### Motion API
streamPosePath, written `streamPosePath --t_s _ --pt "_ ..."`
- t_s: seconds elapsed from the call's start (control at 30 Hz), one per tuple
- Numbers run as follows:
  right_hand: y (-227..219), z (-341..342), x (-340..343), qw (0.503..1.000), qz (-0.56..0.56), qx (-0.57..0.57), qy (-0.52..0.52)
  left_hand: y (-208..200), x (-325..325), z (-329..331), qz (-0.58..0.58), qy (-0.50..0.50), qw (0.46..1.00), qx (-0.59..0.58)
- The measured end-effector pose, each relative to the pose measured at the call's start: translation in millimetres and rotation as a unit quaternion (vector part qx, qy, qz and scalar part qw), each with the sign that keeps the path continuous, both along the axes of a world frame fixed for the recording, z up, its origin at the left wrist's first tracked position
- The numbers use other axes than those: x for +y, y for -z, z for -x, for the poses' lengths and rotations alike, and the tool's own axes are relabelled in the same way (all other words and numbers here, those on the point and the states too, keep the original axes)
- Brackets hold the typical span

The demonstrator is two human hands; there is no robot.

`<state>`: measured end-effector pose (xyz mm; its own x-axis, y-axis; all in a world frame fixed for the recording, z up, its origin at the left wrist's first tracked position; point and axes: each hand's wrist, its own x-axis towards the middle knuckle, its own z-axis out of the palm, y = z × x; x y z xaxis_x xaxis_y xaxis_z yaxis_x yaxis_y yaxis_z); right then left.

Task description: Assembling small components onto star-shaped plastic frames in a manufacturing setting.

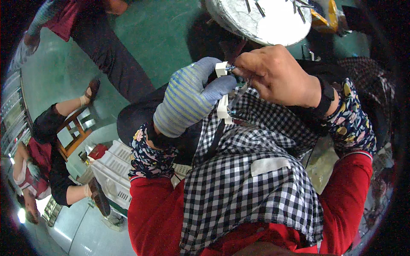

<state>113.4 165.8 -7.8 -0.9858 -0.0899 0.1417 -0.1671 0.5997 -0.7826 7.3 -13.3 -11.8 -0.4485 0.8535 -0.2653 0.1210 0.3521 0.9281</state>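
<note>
My left hand [190, 97] wears a striped blue-grey knit glove and grips a small white plastic part [222, 70] between thumb and fingers; a second white piece [223, 107] shows just below it. My bare right hand [275, 74], with a dark watch at the wrist, pinches a small metal piece at the white part's upper right end [231, 67]. Both hands meet above my lap, over a black-and-white checked apron [252, 179]. Floral sleeve covers and red sleeves cover my forearms.
A round foil-covered tray [265, 21] with several small metal pieces lies ahead. A white slatted crate [112, 170] stands at my lower left on the green floor [171, 38]. One person sits on a wooden stool at left; another stands at the upper left.
</note>
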Motion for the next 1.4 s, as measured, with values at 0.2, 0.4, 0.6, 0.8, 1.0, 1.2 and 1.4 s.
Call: streamPosePath --t_s 0.2,0.4,0.6,0.8,1.0,1.2,1.4 --pt "-4 7 3 0.998 -0.007 -0.057 0.006 12 -1 1 0.003 -0.021 0.996 -0.088" --pt "-4 2 6 0.993 -0.113 -0.02 0.036 7 5 2 0.008 -0.043 0.984 -0.174" --pt "-10 5 9 0.938 -0.303 0.164 0.034 0 5 9 0.038 -0.023 0.973 -0.228" --pt "-10 -2 4 0.95 -0.277 0.144 0.006 0 1 9 0.029 0.002 0.962 -0.27" --pt "0 -2 5 0.985 -0.142 0.101 0.007 2 -1 3 0.018 -0.003 0.982 -0.185" --pt "-3 -1 0 0.999 -0.004 0.03 0.032 6 -3 0 0.002 -0.015 0.991 -0.134" --pt "-14 0 -2 0.964 0.149 -0.201 0.089 7 -2 -3 -0.026 -0.004 0.999 0.028"
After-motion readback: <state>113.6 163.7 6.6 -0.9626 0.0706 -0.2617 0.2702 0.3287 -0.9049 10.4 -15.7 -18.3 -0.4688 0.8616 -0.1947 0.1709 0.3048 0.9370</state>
